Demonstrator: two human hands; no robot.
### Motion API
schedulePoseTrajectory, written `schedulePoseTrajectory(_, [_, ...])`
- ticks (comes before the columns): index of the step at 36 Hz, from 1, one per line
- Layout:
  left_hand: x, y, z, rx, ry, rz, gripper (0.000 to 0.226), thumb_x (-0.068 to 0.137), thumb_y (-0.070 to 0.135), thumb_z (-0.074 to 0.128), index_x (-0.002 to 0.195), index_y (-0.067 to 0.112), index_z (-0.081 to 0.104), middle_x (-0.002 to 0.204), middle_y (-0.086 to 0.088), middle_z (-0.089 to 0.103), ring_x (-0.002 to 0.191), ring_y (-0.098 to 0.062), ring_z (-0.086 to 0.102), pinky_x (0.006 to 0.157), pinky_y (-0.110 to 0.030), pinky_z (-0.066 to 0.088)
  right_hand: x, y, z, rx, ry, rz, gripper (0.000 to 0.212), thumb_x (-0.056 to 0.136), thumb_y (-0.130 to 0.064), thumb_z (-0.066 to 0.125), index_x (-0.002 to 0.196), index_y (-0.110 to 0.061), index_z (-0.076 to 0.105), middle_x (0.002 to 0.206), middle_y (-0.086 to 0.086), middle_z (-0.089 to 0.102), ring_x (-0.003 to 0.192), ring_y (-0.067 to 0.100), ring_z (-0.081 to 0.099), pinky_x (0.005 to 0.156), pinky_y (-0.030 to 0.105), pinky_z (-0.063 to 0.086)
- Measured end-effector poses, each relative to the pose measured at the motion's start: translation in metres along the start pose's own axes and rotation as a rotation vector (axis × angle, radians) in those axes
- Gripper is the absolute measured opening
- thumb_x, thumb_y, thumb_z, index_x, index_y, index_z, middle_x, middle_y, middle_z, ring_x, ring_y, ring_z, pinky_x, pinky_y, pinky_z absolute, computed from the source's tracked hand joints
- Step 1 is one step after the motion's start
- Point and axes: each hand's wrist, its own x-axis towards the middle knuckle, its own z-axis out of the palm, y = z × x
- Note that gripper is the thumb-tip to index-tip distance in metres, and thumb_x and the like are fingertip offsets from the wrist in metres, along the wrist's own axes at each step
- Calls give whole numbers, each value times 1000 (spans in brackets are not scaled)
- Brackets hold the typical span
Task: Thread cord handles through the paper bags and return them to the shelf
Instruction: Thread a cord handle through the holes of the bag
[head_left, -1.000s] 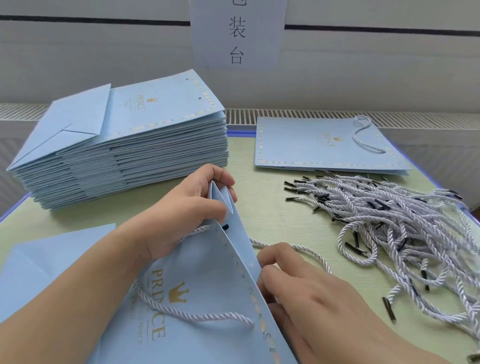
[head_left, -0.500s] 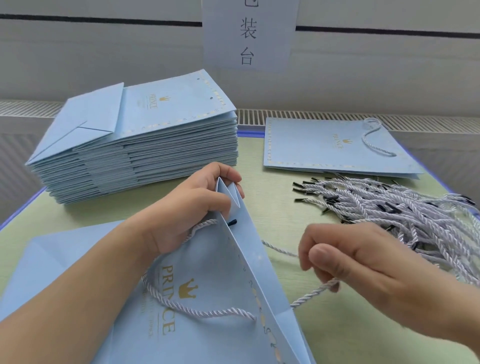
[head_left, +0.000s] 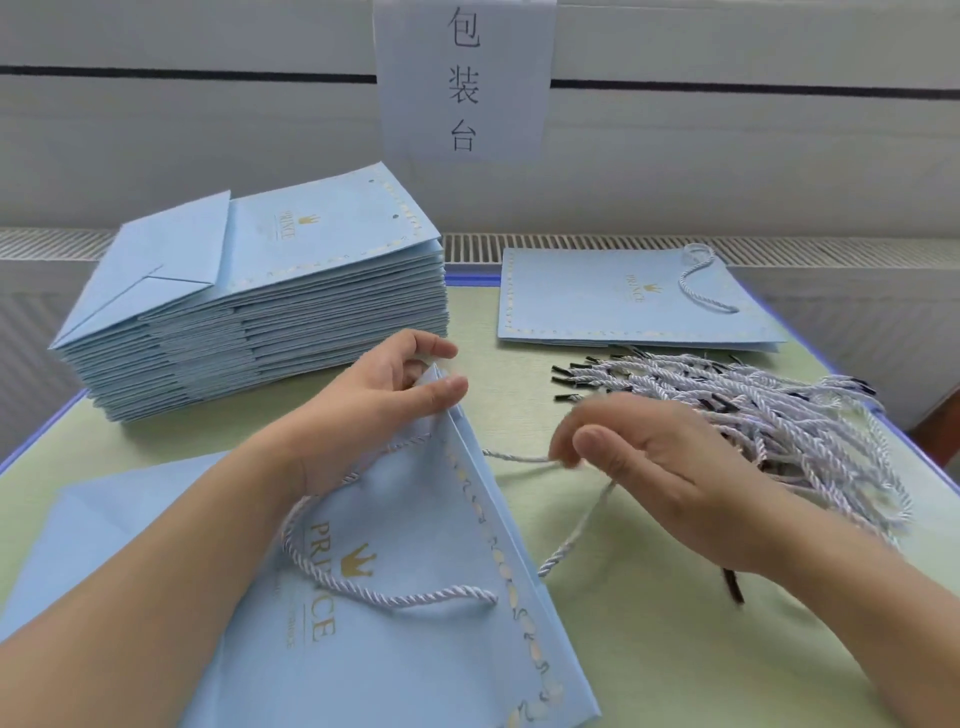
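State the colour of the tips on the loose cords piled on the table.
Black tips on white twisted cords, clearest in the head view, at the pile's left end.

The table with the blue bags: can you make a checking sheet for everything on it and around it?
Surface: green table with a blue edge.
Job's things: open bag, one handle already threaded; cord running from the bag's far side; tall stack of flat bags at back left; finished bag with handle at back right; cord pile on the right.
Clutter: nothing seen.
Grippers: left hand pinches the bag's top edge; right hand, blurred, pinches the cord.
Cables: nothing seen.
Surroundings: paper sign with three characters on the wall; grille behind the table.
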Motion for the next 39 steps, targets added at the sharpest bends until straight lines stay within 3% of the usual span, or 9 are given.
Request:
schedulePoseTrajectory(6, [0, 40, -2, -183, 167, 66, 32, 73, 21, 66, 104, 18, 57, 65, 3, 58, 48, 1, 53, 46, -11, 43, 9, -16, 0, 500, -27, 174, 82, 65, -94, 21, 123, -46, 54, 132, -23, 55, 125, -7, 45, 106, 21, 31])
schedulePoseTrajectory(12, [4, 83, -23, -155, 452, 29, 21, 80, 32, 73, 93, 23, 59, 82, -1, 64, 59, -15, 59, 61, -28, 48, 16, -36, -18, 1600, -322, 302, 95, 79, -79, 26, 134, -6, 54, 133, 12, 58, 124, 25, 54, 102, 37, 45])
schedulePoseTrajectory(15, [-1, 85, -30, -49, 556, 33, 30, 83, 36, 75, 102, 20, 58, 93, -6, 61, 70, -23, 56, 66, -33, 45, 16, -38, -31, 1786, -240, 332, 94, 82, -78, 31, 128, 0, 58, 127, 20, 60, 118, 34, 58, 96, 43, 49])
schedulePoseTrajectory(20, [-11, 58, -30, -1, 634, 1, 30, 87, 25, 73, 107, 14, 54, 91, -6, 58, 69, -20, 52, 56, -26, 42, 27, -39, -26, 1177, 222, 498, 36, 87, -30, 58, 117, -9, 59, 107, 15, 67, 87, 28, 65, 71, 37, 55])
schedulePoseTrajectory(23, [-10, 32, -27, 71, 691, -44, 25, 87, 24, 72, 101, 13, 55, 94, -12, 59, 73, -24, 55, 61, -29, 45, 39, -29, 1, 736, 397, 588, 42, 87, 3, 57, 118, -25, 50, 102, 11, 65, 78, 29, 62, 73, 47, 54])
schedulePoseTrajectory(27, [-21, 19, -16, 468, 684, -68, 38, 96, 23, 59, 129, 6, 49, 119, -14, 57, 118, -33, 50, 94, -33, 36, 49, -24, 16, 269, 296, 599, 53, 86, -8, 60, 133, -25, 45, 128, 10, 56, 107, 29, 59, 93, 44, 50])
schedulePoseTrajectory(30, [-36, 19, 4, 801, 535, -62, 56, 102, 30, 43, 151, 10, 24, 157, -10, 24, 143, -27, 21, 114, -32, 15, 53, -26, 21, -250, 136, 571, 57, 96, -26, 49, 148, -19, 27, 152, 4, 32, 139, 24, 29, 111, 34, 26])
schedulePoseTrajectory(34, [-37, 10, 32, 1010, 240, -193, 62, 105, 45, 21, 156, 17, 0, 164, -1, -7, 150, -21, -8, 120, -39, -1, 57, -38, 39, -560, -52, 435, 58, 102, -41, 26, 153, -19, 8, 162, 0, 3, 148, 22, -2, 118, 42, -1])
schedulePoseTrajectory(39, [-39, -3, 41, 1106, 190, -246, 63, 104, 45, 16, 155, 15, -7, 163, -1, -16, 149, -21, -16, 118, -46, -9, 56, -37, 61, -599, -188, 361, 59, 102, -44, 19, 154, -20, 1, 162, -1, -5, 148, 19, -10, 117, 43, -11])
